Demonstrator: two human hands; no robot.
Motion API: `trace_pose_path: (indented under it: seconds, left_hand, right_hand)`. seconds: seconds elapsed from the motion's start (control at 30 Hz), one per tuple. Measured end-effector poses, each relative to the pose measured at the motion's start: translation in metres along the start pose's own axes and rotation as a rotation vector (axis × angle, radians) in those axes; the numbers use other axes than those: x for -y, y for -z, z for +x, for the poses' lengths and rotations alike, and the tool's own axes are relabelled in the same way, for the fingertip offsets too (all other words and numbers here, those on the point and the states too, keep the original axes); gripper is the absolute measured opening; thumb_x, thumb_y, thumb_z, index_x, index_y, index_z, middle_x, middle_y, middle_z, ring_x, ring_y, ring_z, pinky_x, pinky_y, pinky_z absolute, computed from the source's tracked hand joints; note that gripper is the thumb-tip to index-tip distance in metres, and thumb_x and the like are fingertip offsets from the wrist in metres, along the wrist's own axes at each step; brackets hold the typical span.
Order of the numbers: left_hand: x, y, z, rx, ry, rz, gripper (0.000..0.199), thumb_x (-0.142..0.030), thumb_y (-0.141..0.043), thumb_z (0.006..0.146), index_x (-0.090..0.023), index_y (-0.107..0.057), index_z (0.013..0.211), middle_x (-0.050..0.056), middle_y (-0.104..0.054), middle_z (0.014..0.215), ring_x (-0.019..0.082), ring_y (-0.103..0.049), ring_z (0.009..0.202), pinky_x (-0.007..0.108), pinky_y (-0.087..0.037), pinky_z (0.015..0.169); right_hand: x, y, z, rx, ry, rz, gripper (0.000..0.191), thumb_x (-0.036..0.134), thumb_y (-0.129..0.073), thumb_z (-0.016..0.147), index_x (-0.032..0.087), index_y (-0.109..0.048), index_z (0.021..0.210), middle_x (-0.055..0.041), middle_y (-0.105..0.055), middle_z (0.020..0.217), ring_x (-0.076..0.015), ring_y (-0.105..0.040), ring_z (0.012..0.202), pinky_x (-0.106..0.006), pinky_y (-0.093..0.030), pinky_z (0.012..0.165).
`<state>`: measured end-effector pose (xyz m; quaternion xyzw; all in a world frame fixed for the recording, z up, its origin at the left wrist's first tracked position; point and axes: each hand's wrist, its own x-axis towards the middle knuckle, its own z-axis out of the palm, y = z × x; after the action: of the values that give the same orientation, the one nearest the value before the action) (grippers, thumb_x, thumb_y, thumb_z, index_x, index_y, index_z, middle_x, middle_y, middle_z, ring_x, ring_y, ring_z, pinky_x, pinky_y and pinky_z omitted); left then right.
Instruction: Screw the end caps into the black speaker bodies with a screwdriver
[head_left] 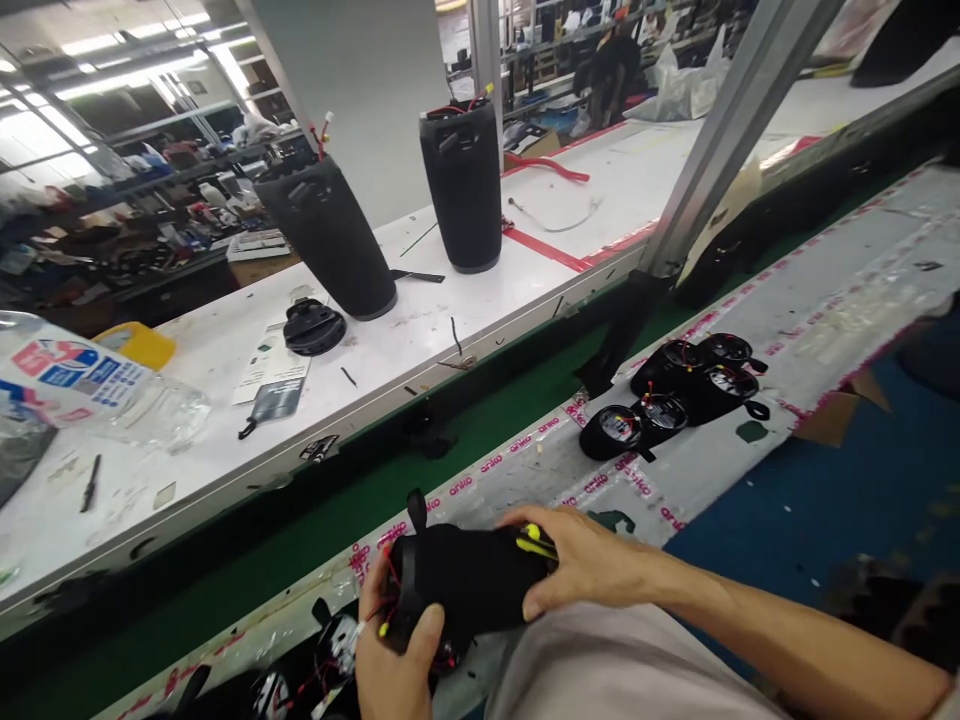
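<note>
Since the left hand point(397, 655) clasps one end and the right hand point(574, 560) the other, the black tube point(472, 580) lies sideways at lower centre, likely for steadiness, loose wires point(384, 629) poking from its left end. Two other tubes point(463, 190) stand at upper centre, wires topmost, presumably unpinched.

The left hand point(396, 665) curls at the bottom centre, thumb pointing up. Right of it, the right hand point(576, 555) bends leftward, fingers above thumb, its bare forearm point(757, 612) slanting toward the lower right corner.
</note>
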<state>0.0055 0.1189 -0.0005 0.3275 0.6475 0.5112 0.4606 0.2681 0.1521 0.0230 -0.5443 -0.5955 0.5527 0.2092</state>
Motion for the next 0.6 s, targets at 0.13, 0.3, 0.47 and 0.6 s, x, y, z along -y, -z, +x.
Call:
trace_pose_path:
  seconds: [0.13, 0.3, 0.47, 0.6]
  left_hand:
    - [-0.024, -0.025, 0.034, 0.096, -0.175, 0.386, 0.088, -0.051, -0.088, 0.080, -0.027, -0.058, 0.159, 0.013, -0.073, 0.147, 0.039, -0.074, 0.129, 0.057, -0.060, 0.111]
    - [-0.009, -0.076, 0.062, 0.136, -0.383, 0.536, 0.091, -0.045, -0.084, 0.078, -0.015, -0.053, 0.158, 0.020, -0.061, 0.153, 0.039, -0.062, 0.145, 0.054, -0.051, 0.123]
    - [0.032, -0.100, 0.059, 0.239, -0.432, 0.797, 0.072, -0.021, -0.080, 0.083, -0.018, -0.057, 0.152, 0.020, -0.060, 0.149, 0.040, -0.069, 0.134, 0.057, -0.060, 0.109]
    - [0.052, -0.102, 0.057, 0.269, -0.438, 1.020, 0.071, -0.001, -0.079, 0.075, -0.010, -0.062, 0.144, 0.024, -0.066, 0.143, 0.046, -0.068, 0.137, 0.070, -0.038, 0.127]
  right_hand:
    - [-0.026, 0.026, 0.013, -0.285, 0.064, -0.025, 0.059, 0.053, -0.080, 0.087, 0.021, -0.074, 0.135, -0.0105, -0.081, 0.124, -0.0319, -0.075, 0.109, -0.044, -0.059, 0.098]
    - [-0.039, 0.047, 0.027, -0.336, 0.063, -0.104, 0.043, 0.056, -0.062, 0.101, 0.019, -0.075, 0.120, -0.0071, -0.080, 0.097, -0.0263, -0.072, 0.085, -0.037, -0.058, 0.077]
    - [-0.036, 0.049, 0.053, -0.302, 0.111, -0.232, 0.037, 0.052, -0.063, 0.103, 0.020, -0.074, 0.118, -0.0043, -0.078, 0.091, -0.0243, -0.072, 0.084, -0.033, -0.054, 0.077]
    - [-0.017, 0.047, 0.115, -0.258, 0.180, -0.382, 0.035, 0.041, -0.065, 0.107, 0.018, -0.071, 0.133, -0.0108, -0.080, 0.118, -0.0275, -0.075, 0.106, -0.036, -0.056, 0.091]
